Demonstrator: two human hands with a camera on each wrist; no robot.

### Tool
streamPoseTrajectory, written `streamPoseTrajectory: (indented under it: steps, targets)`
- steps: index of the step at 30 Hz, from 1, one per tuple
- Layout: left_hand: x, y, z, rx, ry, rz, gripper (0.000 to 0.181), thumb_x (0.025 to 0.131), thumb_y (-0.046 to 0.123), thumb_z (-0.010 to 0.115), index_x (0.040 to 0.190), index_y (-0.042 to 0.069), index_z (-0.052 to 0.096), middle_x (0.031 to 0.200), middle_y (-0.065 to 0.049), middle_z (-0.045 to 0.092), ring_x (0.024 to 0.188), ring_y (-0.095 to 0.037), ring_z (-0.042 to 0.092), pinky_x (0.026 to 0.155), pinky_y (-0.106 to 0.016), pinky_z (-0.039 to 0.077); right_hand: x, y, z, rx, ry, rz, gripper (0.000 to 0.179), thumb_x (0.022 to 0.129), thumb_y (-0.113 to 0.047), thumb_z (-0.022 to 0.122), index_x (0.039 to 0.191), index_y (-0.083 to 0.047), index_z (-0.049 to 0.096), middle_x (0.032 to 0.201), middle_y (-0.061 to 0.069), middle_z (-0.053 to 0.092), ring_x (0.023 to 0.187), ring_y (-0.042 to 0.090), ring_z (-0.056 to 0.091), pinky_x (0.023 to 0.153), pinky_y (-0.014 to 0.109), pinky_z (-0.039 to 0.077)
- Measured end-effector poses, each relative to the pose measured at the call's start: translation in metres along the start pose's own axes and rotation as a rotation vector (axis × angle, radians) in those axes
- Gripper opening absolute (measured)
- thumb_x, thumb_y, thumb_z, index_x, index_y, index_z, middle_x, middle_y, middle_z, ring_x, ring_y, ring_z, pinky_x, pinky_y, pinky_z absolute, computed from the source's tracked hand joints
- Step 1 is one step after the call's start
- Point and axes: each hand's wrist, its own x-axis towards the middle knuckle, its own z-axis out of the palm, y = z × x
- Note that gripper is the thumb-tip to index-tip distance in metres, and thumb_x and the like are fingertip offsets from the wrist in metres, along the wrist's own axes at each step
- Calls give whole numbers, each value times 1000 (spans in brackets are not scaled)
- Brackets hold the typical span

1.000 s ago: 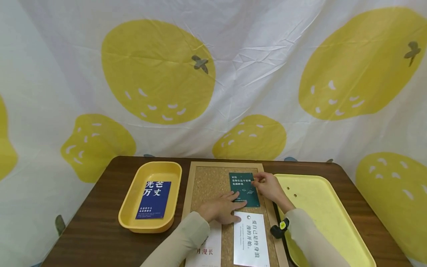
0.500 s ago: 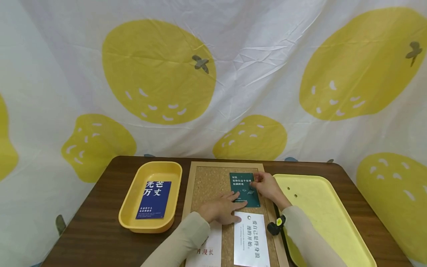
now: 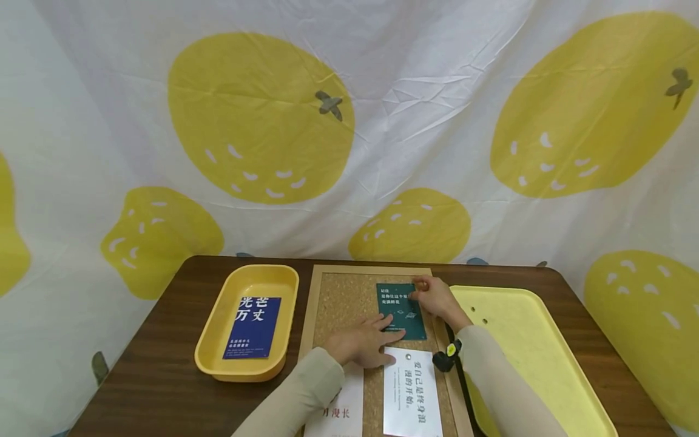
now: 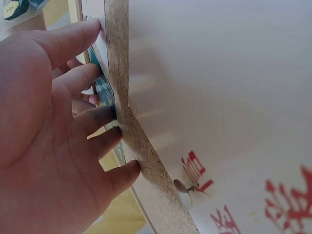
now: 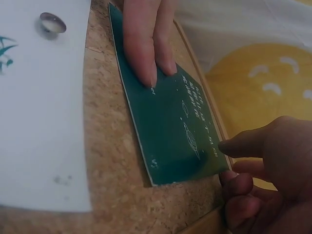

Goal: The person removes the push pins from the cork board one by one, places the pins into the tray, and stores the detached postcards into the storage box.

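Note:
A dark green card (image 3: 395, 309) with white print lies on the upper right of a wood-framed cork board (image 3: 344, 297). My left hand (image 3: 360, 343) rests spread on the board, with fingertips touching the card's lower part. At the card's upper right edge, my right hand (image 3: 437, 298) pinches it; in the right wrist view the thumb (image 5: 243, 144) lies on its face and the other fingers are curled beside the edge. Below it is a white card (image 3: 401, 397) with a round pin (image 5: 52, 23) near its top. A pale card with red characters (image 4: 287, 190) sits lower left.
To the left stands a yellow basin (image 3: 204, 355) with a blue card (image 3: 253, 328) in it. A pale yellow tray (image 3: 524, 340) lies right of the board, with two small dark round pieces (image 3: 472, 309) near its upper left. A patterned cloth (image 3: 382, 133) hangs behind the table.
My right wrist has swung slightly up and to the left while its fingers stay at the green card's upper right edge. The left hand and the cards show no clear movement.

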Motion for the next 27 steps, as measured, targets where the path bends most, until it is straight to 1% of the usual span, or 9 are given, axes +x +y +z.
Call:
streamPoseTrajectory:
  steps: [6,10,14,17,20,23,25,27]
  targets:
    - [0,-1,1,-9,1,3,62,97,52,54,153,43,31,166,5,15,153,-17,10,124,-44,15,2,2,1,-27,4,8,49,94,-20,64,139,-4,55,131,28,59,55,17,54,43,29,44]
    - [0,-1,1,-16,1,3,62,97,52,54,154,42,31,166,4,15,153,-17,10,124,-43,14,2,0,1,-41,5,14,49,94,-20,64,138,-3,56,129,27,59,66,21,60,47,31,47]
    - [0,0,0,-9,2,0,62,97,52,54,154,43,31,166,5,15,153,-16,10,124,-43,15,1,-3,0,-67,20,8,47,93,-20,64,135,-2,58,128,26,61,88,27,63,61,34,52]
    - [-1,0,0,-6,4,-1,62,97,53,55,153,43,31,166,5,15,153,-16,10,124,-43,16,2,-4,0,-71,25,13,45,93,-21,65,134,-2,59,128,25,61,97,30,61,71,37,54]
    - [-1,0,0,-4,6,1,62,96,53,55,153,43,31,166,5,15,153,-16,11,124,-42,16,2,-4,1,-68,21,15,44,92,-20,65,132,-2,59,128,26,60,101,33,62,76,42,55]
    - [-1,-1,0,-3,9,5,62,96,52,55,153,43,32,166,5,16,153,-16,11,124,-42,16,3,-4,1,-74,26,5,43,91,-20,66,129,-1,58,125,25,60,104,33,60,83,47,53]
    - [-1,-1,1,-2,11,7,62,97,52,55,153,42,32,166,5,16,153,-16,11,124,-42,16,4,-5,1,-69,29,-1,43,90,-19,67,128,-1,57,121,24,61,101,33,59,81,47,52]
    - [-1,-1,1,-3,13,9,62,97,52,55,153,42,32,166,4,16,153,-16,11,124,-42,16,4,-6,1,-60,32,-5,43,89,-19,68,126,-1,56,114,22,61,96,31,58,78,44,50]
